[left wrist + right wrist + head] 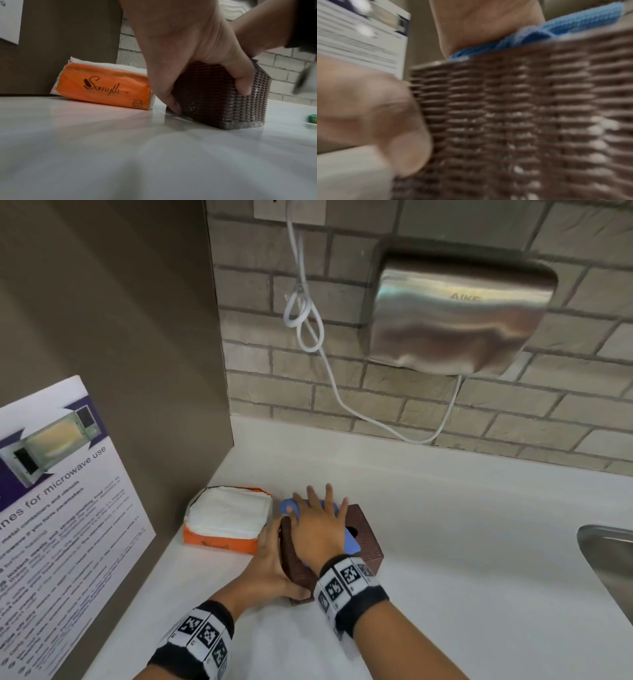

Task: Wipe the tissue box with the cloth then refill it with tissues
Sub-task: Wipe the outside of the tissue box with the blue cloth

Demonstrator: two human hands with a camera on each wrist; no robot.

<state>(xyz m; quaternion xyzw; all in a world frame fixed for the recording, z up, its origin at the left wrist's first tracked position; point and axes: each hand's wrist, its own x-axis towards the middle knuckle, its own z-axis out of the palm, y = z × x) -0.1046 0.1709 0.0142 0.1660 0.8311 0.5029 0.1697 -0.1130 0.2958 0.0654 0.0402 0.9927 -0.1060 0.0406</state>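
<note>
Tissue box [359, 539], light, rigid weave, was clamped by left grip [270, 563] at 9 o'clock; right grip [317, 523] pressed flat on cloth [351, 542].

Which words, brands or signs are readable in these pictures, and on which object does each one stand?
"Somyth": on the orange tissue pack, beside the tissue box.
"AIKE": on the metal hand dryer, faint.
"...nes for microwave use": heading on the poster; its start is cut off, and the smaller lines under it are too blurred to read.
Wristbands: only black-and-white square markers, no words.
Right wrist view: the poster text is all blurred.
</note>
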